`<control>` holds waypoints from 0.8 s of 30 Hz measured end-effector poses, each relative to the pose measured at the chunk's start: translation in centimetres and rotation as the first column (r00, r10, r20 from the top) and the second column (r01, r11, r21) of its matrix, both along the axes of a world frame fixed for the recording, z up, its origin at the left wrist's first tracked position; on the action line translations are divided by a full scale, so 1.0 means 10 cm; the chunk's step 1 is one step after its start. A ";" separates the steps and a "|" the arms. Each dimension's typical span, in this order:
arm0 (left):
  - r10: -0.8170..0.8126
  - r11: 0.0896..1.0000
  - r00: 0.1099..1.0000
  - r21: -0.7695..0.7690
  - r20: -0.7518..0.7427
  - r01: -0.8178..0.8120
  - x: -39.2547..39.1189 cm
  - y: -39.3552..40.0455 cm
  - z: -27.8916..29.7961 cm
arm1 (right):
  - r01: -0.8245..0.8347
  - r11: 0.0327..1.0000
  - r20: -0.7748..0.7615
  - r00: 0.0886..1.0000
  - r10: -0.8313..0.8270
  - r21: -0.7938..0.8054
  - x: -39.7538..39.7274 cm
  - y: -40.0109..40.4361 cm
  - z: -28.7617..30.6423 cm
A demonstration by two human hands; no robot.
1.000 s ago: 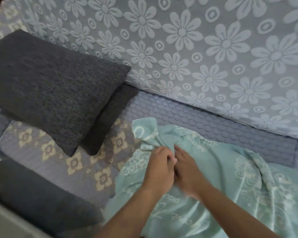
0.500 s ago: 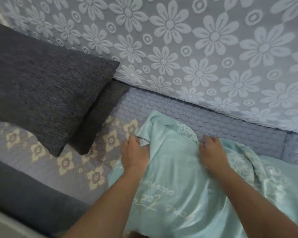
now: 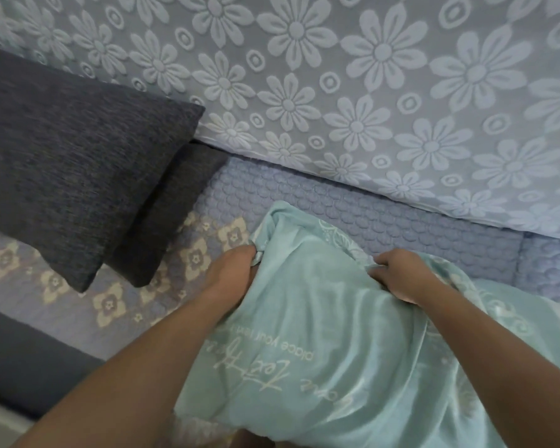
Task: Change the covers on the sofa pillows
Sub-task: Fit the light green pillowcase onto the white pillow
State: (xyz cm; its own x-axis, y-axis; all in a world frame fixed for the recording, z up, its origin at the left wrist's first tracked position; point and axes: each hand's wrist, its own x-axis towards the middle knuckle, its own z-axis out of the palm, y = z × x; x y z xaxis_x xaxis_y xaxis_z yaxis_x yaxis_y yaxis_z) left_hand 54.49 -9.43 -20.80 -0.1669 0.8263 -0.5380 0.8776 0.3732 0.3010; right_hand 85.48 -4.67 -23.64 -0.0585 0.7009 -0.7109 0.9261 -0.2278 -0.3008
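A sofa seat [image 3: 385, 208] under a quilted lilac throw fills the view. Nearest, a shiny teal pillow cover [image 3: 320, 334] with pale script lies across it. The left hand [image 3: 230, 276] pinches the cover's left edge near the far corner; the right hand [image 3: 398, 276] grips bunched fabric on its right edge. Farther left lie two dark grey pillows [image 3: 72, 163], stacked. Behind hangs a flower-patterned backrest throw [image 3: 369, 92].

The sofa seat [image 3: 385, 215], covered in quilted fabric, carries two dark grey pillows [image 3: 72, 163] at left and a teal cover [image 3: 320, 334].
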 end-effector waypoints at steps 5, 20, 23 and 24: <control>-0.086 0.954 0.991 0.296 0.101 0.052 -0.37 -0.27 0.09 | -0.028 0.944 0.192 0.981 -0.037 0.328 0.21 -0.01 0.04; 0.535 0.808 0.646 -0.107 0.545 -0.579 -0.30 -0.21 -0.02 | 0.312 0.907 0.247 0.890 -0.383 0.282 0.69 -0.49 0.18; 0.489 0.855 0.751 -0.074 0.443 -0.513 -0.14 -0.21 -0.11 | 0.467 0.825 0.312 0.770 -0.556 0.318 0.59 -0.87 0.44; 0.462 0.883 0.813 -0.100 0.354 -0.458 -0.09 -0.23 -0.11 | 0.524 0.794 0.320 0.729 -0.605 0.309 0.56 -1.03 0.56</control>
